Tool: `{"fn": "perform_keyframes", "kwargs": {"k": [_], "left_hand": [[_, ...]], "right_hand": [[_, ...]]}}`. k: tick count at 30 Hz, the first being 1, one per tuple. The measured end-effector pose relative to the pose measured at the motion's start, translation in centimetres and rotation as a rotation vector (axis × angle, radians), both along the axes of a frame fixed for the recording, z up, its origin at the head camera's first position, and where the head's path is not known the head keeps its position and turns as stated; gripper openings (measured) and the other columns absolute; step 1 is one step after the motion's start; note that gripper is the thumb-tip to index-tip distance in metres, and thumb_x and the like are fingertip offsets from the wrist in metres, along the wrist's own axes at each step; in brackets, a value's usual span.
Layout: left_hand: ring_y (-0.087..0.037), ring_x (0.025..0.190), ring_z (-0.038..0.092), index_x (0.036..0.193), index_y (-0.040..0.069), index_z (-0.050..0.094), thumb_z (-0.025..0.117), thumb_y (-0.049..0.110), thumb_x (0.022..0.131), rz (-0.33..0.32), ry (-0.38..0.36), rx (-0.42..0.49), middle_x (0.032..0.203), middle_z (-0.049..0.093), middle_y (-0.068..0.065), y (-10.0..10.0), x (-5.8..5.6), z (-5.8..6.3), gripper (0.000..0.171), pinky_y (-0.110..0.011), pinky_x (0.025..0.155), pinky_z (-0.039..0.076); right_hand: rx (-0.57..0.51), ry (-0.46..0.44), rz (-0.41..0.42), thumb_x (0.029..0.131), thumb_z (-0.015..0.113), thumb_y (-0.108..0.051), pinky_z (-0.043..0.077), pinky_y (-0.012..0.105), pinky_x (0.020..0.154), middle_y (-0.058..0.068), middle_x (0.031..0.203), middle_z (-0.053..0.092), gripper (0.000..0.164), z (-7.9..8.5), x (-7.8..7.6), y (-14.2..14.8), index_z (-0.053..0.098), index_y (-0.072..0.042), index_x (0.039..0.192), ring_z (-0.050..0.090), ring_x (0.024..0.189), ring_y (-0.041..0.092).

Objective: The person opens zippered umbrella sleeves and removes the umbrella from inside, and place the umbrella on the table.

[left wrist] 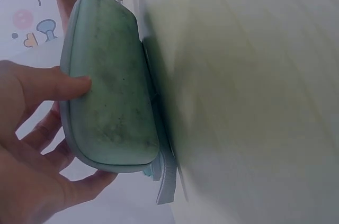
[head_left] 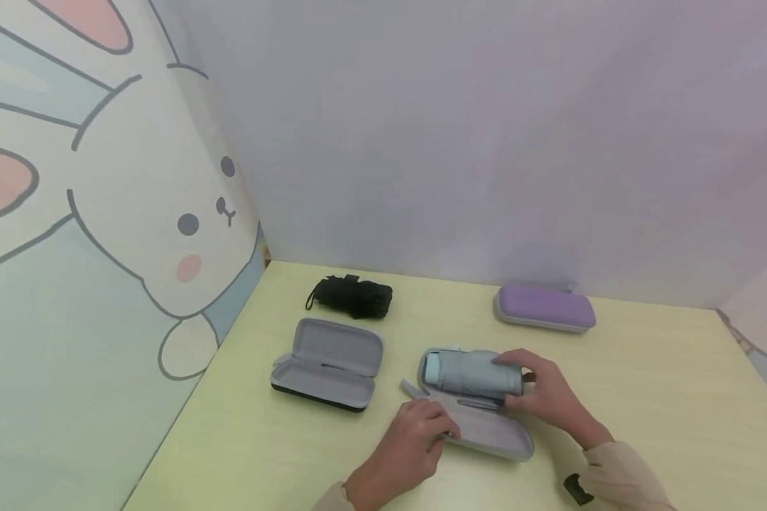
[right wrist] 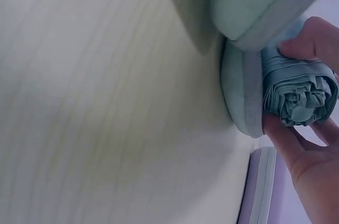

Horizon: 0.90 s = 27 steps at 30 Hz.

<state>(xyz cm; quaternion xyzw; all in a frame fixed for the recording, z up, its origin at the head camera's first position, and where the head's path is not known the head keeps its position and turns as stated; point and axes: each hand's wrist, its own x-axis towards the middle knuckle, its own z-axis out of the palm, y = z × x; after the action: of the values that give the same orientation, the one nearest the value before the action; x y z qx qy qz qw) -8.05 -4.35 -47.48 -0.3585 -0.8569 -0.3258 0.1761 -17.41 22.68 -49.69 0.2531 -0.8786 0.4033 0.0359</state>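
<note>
A light blue folded umbrella (head_left: 476,372) lies along the far half of an open case with grey lining (head_left: 486,429). My right hand (head_left: 546,390) grips the umbrella near its right end; the right wrist view shows the pleated end of the umbrella (right wrist: 302,99) between thumb and fingers. At the near half of the case, my left hand (head_left: 412,433) holds the edge. In the left wrist view, its thumb lies on the smudged green outer shell (left wrist: 108,91), with fingers behind the rim. A strap (left wrist: 167,176) hangs from the case's end.
Left of my hands, a second open case (head_left: 329,369) with grey lining lies on the pale yellow table (head_left: 652,383). Behind it is a black folded umbrella (head_left: 353,297). A closed purple case (head_left: 545,306) sits at the back right, near the wall (head_left: 460,142).
</note>
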Motion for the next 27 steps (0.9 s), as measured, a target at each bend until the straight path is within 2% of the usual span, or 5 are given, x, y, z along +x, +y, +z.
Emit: {"fn": "perform_keyframes", "kwargs": {"k": [5, 9, 14, 18, 27], "left_hand": [[0.0, 0.081, 0.053, 0.082, 0.022, 0.068, 0.064, -0.008, 0.069, -0.001, 0.004, 0.003, 0.081, 0.056, 0.012, -0.1, 0.1, -0.2, 0.033, -0.025, 0.076, 0.044], [0.0, 0.082, 0.052, 0.082, 0.023, 0.068, 0.064, -0.007, 0.069, 0.0, -0.002, 0.002, 0.082, 0.056, 0.013, -0.2, 0.1, -0.3, 0.033, -0.024, 0.076, 0.044], [0.0, 0.081, 0.052, 0.082, 0.023, 0.067, 0.064, -0.007, 0.068, -0.003, 0.003, 0.007, 0.082, 0.056, 0.013, -0.2, 0.1, -0.5, 0.034, -0.023, 0.075, 0.043], [0.0, 0.081, 0.052, 0.082, 0.023, 0.068, 0.063, -0.008, 0.068, -0.003, 0.01, 0.009, 0.082, 0.056, 0.013, -0.3, 0.1, -0.6, 0.034, -0.022, 0.075, 0.043], [-0.002, 0.084, 0.055, 0.083, 0.022, 0.068, 0.06, -0.009, 0.068, -0.02, -0.02, 0.027, 0.084, 0.057, 0.013, -0.6, 0.1, -0.7, 0.035, -0.023, 0.076, 0.044]], "right_hand": [[-0.084, -0.078, 0.005, 0.06, 0.08, 0.01, 0.054, 0.032, 0.07, 0.01, 0.116, 0.061, 0.056, 1.2, 0.7, -0.3, 0.065, -0.01, 0.11, 0.057, 0.102, 0.018], [-0.138, -0.105, 0.002, 0.061, 0.077, 0.013, 0.054, 0.031, 0.07, 0.017, 0.115, 0.06, 0.051, 2.6, 1.3, -0.8, 0.065, -0.003, 0.108, 0.057, 0.101, 0.016], [-0.181, -0.117, -0.018, 0.061, 0.078, 0.013, 0.054, 0.027, 0.07, 0.014, 0.117, 0.059, 0.051, 2.2, 1.1, -0.4, 0.066, -0.006, 0.107, 0.056, 0.1, 0.004], [-0.224, -0.122, -0.009, 0.062, 0.079, 0.011, 0.054, 0.026, 0.071, 0.012, 0.118, 0.059, 0.051, 1.8, 0.9, 0.1, 0.067, -0.009, 0.108, 0.055, 0.102, 0.001], [-0.337, -0.125, 0.025, 0.064, 0.077, 0.014, 0.054, 0.027, 0.072, 0.014, 0.117, 0.058, 0.048, 3.3, 1.0, 0.1, 0.066, -0.003, 0.108, 0.058, 0.102, 0.004]]}}
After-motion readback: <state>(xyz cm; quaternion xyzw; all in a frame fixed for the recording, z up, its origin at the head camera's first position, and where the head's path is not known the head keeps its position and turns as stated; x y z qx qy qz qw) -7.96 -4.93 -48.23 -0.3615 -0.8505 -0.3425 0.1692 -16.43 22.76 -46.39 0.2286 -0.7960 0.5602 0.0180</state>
